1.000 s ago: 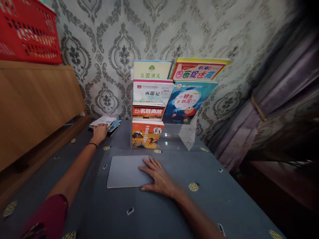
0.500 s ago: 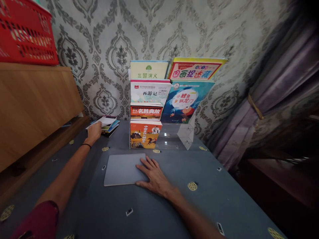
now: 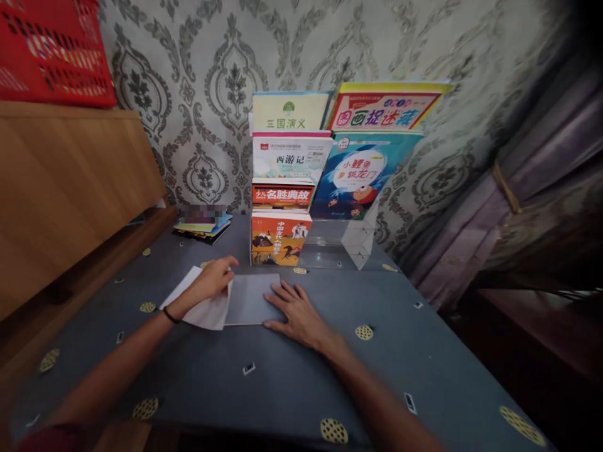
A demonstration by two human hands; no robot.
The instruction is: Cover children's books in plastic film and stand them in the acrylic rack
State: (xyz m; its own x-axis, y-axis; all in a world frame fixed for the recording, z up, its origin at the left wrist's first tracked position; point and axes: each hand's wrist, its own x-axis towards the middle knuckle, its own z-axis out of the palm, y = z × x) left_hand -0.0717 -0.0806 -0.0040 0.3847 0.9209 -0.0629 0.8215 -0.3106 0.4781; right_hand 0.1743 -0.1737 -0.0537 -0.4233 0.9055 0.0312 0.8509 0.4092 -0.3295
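A thin grey book (image 3: 252,295) lies flat on the table in front of me. My right hand (image 3: 299,317) rests on its right edge, fingers spread and flat. My left hand (image 3: 214,279) is over the book's left side, fingers curled on a white sheet (image 3: 202,314) that looks like paper. The sheet is bent and covers the left part of the book. Part of the left fingers' grip is hidden behind the hand.
Behind the book stands a clear display rack (image 3: 360,242) with several upright children's books (image 3: 362,176). A small stack of books (image 3: 202,229) lies at the back left. A wooden cabinet (image 3: 70,188) holds a red basket (image 3: 56,56). A curtain (image 3: 522,163) hangs at right.
My left hand has come from the book stack toward me and right, bringing the white sheet over the grey book. My right hand stays flat on the book. The view has shifted slightly.
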